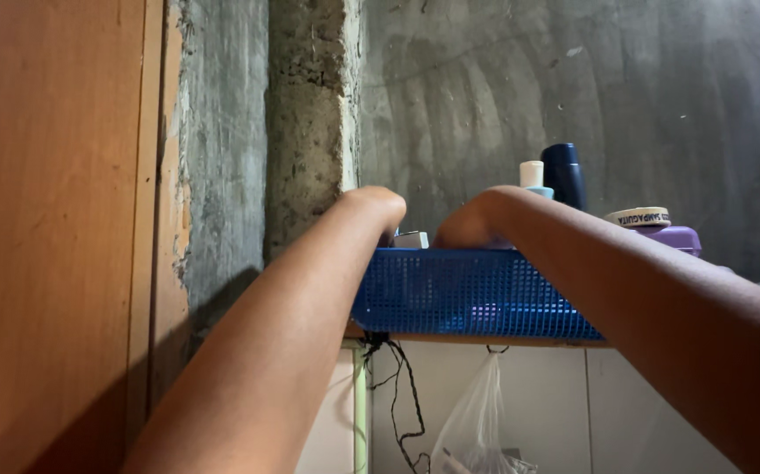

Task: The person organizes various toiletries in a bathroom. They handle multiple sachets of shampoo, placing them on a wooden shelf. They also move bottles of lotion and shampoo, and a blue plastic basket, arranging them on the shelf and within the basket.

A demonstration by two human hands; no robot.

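Note:
Both my arms reach up and over the rim of a blue mesh plastic basket (450, 294) that stands on a high shelf. My left hand (376, 206) bends down into the basket at its left end; only the wrist shows. My right hand (472, 224) dips in near the middle, its fingers hidden behind the basket wall. What either hand touches or holds cannot be seen. A small white box (412, 239) sits between the two wrists.
Behind the basket stand a dark blue bottle (564, 174), a white-capped container (532, 174) and a purple tub with a tape roll (640, 216) on it. A brown wooden panel (46, 219) is at left; black cords (397, 386) and a plastic bag (476, 426) hang below the shelf.

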